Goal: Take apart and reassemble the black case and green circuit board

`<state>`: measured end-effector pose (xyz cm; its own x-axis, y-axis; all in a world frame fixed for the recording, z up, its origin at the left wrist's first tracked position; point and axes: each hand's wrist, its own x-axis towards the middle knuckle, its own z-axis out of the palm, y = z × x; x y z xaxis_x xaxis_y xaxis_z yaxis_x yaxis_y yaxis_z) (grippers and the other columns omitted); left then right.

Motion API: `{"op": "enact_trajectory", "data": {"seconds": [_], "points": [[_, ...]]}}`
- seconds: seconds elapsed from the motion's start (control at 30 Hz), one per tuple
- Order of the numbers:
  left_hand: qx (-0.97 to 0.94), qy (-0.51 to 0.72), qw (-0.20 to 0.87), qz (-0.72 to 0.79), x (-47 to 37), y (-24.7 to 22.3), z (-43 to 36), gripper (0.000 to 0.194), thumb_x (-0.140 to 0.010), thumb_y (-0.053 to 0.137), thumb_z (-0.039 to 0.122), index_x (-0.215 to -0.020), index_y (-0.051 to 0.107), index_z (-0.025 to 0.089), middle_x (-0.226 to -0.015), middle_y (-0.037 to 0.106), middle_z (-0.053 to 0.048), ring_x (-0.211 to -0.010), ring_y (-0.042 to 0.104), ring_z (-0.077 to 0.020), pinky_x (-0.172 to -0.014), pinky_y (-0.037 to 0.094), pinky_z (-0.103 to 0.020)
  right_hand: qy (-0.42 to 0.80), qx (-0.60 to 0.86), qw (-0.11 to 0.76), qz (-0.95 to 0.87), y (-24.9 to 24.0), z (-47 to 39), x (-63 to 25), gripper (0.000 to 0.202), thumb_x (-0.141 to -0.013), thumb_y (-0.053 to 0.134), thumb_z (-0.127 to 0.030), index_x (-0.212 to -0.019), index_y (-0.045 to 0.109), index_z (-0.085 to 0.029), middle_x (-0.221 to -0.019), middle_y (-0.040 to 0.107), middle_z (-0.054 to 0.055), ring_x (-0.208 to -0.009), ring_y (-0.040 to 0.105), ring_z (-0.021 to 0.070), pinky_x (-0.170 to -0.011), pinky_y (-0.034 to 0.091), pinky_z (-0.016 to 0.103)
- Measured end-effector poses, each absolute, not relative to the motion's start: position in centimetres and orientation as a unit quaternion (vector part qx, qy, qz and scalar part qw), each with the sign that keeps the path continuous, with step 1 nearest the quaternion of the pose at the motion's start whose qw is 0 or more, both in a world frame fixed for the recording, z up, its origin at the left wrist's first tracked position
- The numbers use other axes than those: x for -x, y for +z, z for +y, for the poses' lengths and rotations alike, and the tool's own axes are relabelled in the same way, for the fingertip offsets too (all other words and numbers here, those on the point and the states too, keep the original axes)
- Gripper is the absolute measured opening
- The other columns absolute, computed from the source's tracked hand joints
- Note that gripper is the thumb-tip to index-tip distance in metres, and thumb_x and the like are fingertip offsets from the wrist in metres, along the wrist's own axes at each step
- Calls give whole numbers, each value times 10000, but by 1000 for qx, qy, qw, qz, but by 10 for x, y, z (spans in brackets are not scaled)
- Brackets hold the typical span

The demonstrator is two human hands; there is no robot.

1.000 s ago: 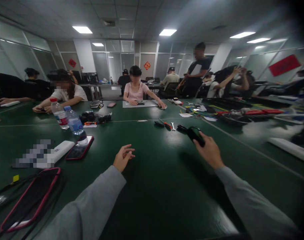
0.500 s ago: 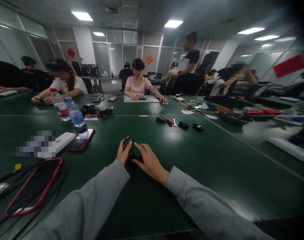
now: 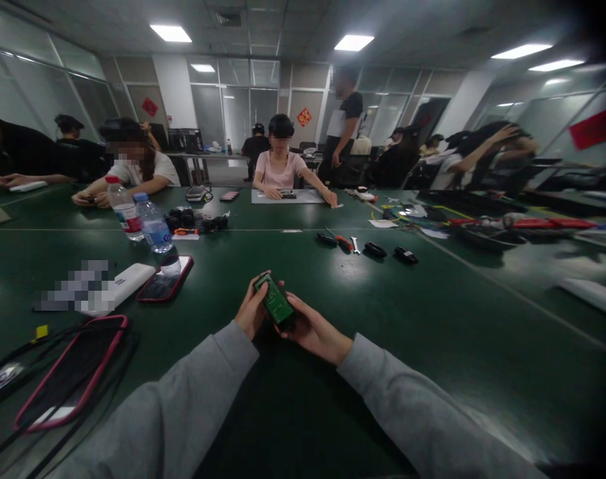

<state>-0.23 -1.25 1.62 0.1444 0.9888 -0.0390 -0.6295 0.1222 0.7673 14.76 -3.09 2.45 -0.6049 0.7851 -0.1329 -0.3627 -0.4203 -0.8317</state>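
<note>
A small green circuit board (image 3: 279, 306) with a dark edge or casing is held over the table, its face turned up. My left hand (image 3: 253, 307) grips its upper left end, the thumb lying on the face. Around the lower right edge is my right hand (image 3: 312, 329), with its fingers partly under the board. Beyond the hands lie a wrench (image 3: 355, 245), a red-handled tool (image 3: 343, 243) and black parts (image 3: 375, 249).
Two bottles (image 3: 153, 225) stand at the left, behind a phone (image 3: 165, 279). A red-edged phone (image 3: 73, 372) lies nearer with black cables over it. Across the green table (image 3: 263, 249) a person (image 3: 279, 166) sits. Cables and tools lie at the right.
My right hand has slid off the board's face to its lower right side, uncovering more of the green surface. The standing person in the background has moved left. The view has shifted slightly.
</note>
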Motion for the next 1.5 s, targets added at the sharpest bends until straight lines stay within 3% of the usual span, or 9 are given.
{"op": "enact_trajectory", "data": {"seconds": [0.1, 0.27, 0.43, 0.6, 0.77, 1.23, 1.5], "points": [[-279, 567, 712, 306, -2, 13, -14, 521, -753, 621, 405, -1206, 456, 209, -1030, 635, -95, -930, 612, -219, -803, 490, -365, 786, 273, 369, -414, 27, -33, -148, 547, -815, 572, -403, -1273, 286, -320, -1126, 500, 47, -833, 575, 145, -604, 511, 244], [-274, 517, 746, 318, -7, 11, -18, 492, -746, 601, 475, -1087, 559, 122, -938, 651, -139, -876, 629, -254, -740, 503, -364, 688, 317, 396, -519, 24, -34, -146, 678, -758, 648, -398, -1263, 201, -324, -1184, 431, 67, -891, 565, 176, -680, 560, 352], [-259, 552, 720, 331, -8, 18, -21, 389, -732, 652, 391, -1010, 587, 126, -979, 652, -127, -896, 627, -228, -796, 498, -347, 579, 338, 425, -608, 18, -32, -144, 621, -786, 619, -404, -1242, 216, -285, -1149, 430, 79, -1000, 528, 208, -727, 547, 354], [-249, 558, 717, 336, -7, 16, -19, 401, -756, 615, 425, -1022, 591, 126, -1022, 645, -143, -936, 620, -232, -821, 498, -359, 503, 348, 417, -673, 15, -29, -146, 597, -818, 583, -407, -1285, 244, -254, -1166, 434, 83, -1066, 487, 196, -878, 472, 373], [-247, 564, 708, 347, -6, 13, -17, 406, -749, 625, 420, -1029, 581, 128, -993, 652, -137, -923, 626, -227, -816, 504, -358, 461, 342, 416, -705, 18, -31, -146, 567, -848, 546, -400, -1311, 259, -245, -1207, 423, 79, -1124, 447, 193, -973, 392, 375], [-256, 562, 698, 362, -5, 10, -16, 480, -721, 626, 483, -1035, 582, 124, -951, 657, -140, -900, 635, -233, -799, 513, -361, 464, 345, 417, -701, 16, -32, -146, 552, -847, 538, -419, -1285, 262, -229, -1197, 425, 86, -1102, 457, 199, -949, 402, 371], [-239, 581, 695, 350, 0, 10, -10, 486, -756, 586, 487, -1108, 533, 157, -1025, 649, -122, -878, 647, -226, -773, 521, -374, 396, 407, 488, -663, 12, -25, -149, 589, -841, 533, -436, -1307, 245, -221, -1169, 427, 84, -1084, 461, 201, -969, 383, 374]]}}
